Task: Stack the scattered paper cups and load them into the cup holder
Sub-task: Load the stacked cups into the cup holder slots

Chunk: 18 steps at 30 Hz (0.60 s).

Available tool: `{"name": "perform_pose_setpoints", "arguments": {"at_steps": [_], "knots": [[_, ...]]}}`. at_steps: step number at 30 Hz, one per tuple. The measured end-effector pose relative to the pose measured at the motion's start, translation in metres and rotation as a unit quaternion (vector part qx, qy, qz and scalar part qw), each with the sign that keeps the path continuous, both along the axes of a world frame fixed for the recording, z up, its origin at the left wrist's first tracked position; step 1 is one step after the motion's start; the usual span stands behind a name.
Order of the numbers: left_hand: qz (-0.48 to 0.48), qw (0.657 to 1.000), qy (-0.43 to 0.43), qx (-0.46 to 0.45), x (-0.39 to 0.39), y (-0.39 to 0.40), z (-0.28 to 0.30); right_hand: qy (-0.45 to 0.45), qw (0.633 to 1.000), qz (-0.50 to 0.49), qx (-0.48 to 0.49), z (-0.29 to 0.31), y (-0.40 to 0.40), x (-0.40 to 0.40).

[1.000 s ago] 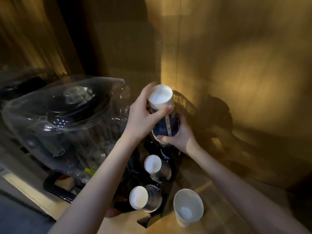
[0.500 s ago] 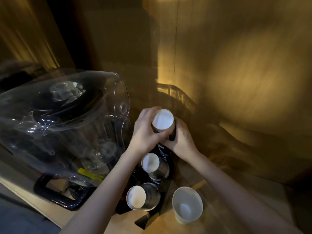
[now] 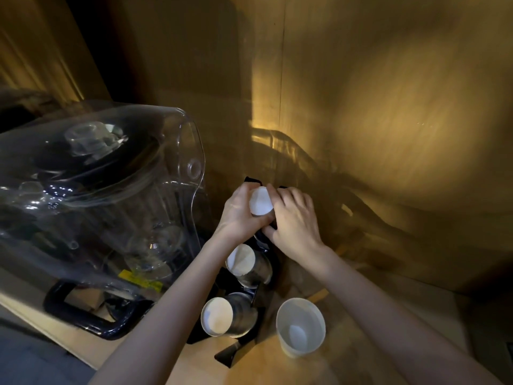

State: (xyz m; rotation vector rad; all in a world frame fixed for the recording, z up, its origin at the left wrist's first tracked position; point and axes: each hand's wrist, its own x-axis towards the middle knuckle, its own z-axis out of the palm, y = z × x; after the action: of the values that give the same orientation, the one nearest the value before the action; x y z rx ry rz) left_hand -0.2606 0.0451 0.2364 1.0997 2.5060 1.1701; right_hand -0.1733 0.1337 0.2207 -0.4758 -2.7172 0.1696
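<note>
An upside-down stack of paper cups (image 3: 261, 202) shows its white bottom at the far slot of the black cup holder (image 3: 236, 354). My left hand (image 3: 238, 212) wraps its left side and my right hand (image 3: 294, 220) its right side; the stack's lower part is hidden by my fingers. Two more inverted stacks sit in the holder's metal tubes, the middle stack (image 3: 241, 259) and the near stack (image 3: 217, 316). One single white cup (image 3: 300, 326) stands upright and alone on the wooden counter right of the holder.
A big clear plastic dome over a black-based appliance (image 3: 91, 207) fills the left side, close to my left arm. A wooden wall (image 3: 388, 120) rises behind and right. The counter's front edge (image 3: 41, 326) runs at lower left.
Both hands have pushed the cup stack down from chest height into the holder's far slot; its blue side is no longer visible. My right hand shifted from under it to its side.
</note>
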Motion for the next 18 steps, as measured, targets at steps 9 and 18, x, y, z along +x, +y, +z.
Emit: {"name": "perform_pose_setpoints", "arguments": {"at_steps": [9, 18], "knots": [[-0.013, 0.998, 0.027, -0.054, 0.002, -0.004, 0.003, -0.083, 0.996, 0.011, -0.037, 0.014, 0.004, 0.015], [0.011, 0.971, 0.219, -0.099, 0.037, -0.022, -0.002, -0.235, 0.968, -0.007, -0.087, -0.031, 0.001, 0.116]]}}
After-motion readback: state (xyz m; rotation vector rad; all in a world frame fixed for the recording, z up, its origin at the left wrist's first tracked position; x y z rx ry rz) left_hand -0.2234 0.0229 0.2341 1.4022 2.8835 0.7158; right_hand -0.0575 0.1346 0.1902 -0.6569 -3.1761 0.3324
